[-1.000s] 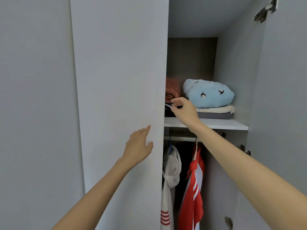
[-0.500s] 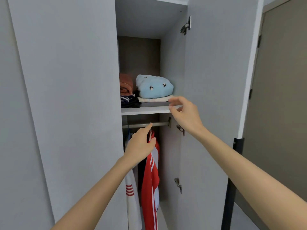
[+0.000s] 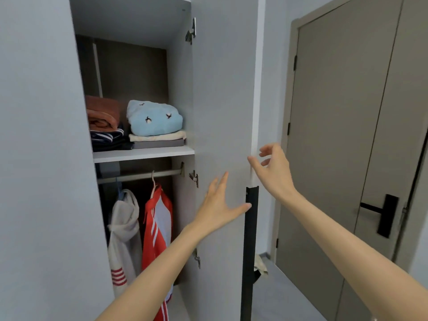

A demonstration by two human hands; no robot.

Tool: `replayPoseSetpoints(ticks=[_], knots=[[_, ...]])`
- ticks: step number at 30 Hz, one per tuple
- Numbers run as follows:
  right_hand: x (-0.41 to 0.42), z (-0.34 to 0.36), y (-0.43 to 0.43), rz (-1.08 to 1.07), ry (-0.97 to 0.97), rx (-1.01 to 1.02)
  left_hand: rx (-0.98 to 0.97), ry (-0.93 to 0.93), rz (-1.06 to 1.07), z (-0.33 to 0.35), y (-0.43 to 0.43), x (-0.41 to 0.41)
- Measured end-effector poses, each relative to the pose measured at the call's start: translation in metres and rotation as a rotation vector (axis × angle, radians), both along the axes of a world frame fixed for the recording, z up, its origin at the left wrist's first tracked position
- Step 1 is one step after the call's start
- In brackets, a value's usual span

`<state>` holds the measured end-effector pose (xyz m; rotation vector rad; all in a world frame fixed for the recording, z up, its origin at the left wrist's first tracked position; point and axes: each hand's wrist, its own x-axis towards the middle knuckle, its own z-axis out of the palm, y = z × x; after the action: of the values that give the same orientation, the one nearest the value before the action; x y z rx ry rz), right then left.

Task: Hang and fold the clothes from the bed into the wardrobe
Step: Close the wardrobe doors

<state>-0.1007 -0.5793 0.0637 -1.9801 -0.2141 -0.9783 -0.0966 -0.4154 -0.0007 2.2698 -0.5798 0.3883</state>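
Plainly the clothes in view were already inside the wardrobe (image 3: 129, 24), so the thing under hand was its open right door (image 3: 222, 89). The door looked like a tall, stiff, smooth panel that would probably swing lightly on its hinges. The sensible place to take it seemed to be the free edge or the black handle strip (image 3: 250, 239) running down that edge.

The left hand (image 3: 220, 209) lay spread against the door's inner face, its grip released and its thumb touching the top of the strip. The right hand (image 3: 273, 170) hovered at the door's edge just above the strip. Its fingers were loosely curved with a fingertip at the edge, and its grip was released around nothing.

On the shelf (image 3: 143, 154) sat two soft stacks:
- a brown folded garment (image 3: 102, 112) over a navy striped one (image 3: 106, 137);
- a fluffy light-blue piece (image 3: 152, 119) with small dark marks over a cream layer (image 3: 157, 136) and a grey layer (image 3: 159, 143).

Below, from the rail (image 3: 139, 176), hung a pale hooded top (image 3: 125, 228) with red stripes and a red jacket (image 3: 157, 223) with white stripes. Both were limp and light-looking and would likely be easiest to carry by the hanger. A taupe room door (image 3: 347, 135) stood to the right.
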Motion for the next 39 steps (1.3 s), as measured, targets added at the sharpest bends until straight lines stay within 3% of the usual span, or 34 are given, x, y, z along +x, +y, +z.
replayPoseSetpoints(ticks=[3, 6, 13, 22, 31, 36, 39], knots=[[0.009, -0.003, -0.013, 0.073, 0.090, -0.159, -0.014, 0.019, 0.010, -0.007, -0.024, 0.009], [0.012, -0.003, -0.018, 0.121, 0.033, -0.272, 0.015, -0.017, 0.029, -0.016, -0.036, 0.014], [0.018, 0.001, 0.002, 0.359, -0.033, -0.280, -0.129, -0.148, 0.123, -0.035, -0.017, 0.017], [0.046, 0.000, 0.098, 0.650, -0.096, -0.231, -0.205, -0.291, 0.221, -0.058, 0.072, -0.002], [0.081, -0.004, 0.227, 0.743, -0.083, -0.227, -0.272, -0.329, 0.498, -0.073, 0.198, 0.018], [0.116, 0.000, 0.291, 0.719, -0.039, -0.249, -0.419, -0.230, 0.478, -0.069, 0.260, 0.054], [0.139, 0.005, 0.315, 0.723, -0.005, -0.285, -0.369, -0.234, 0.534, -0.065, 0.285, 0.078]])
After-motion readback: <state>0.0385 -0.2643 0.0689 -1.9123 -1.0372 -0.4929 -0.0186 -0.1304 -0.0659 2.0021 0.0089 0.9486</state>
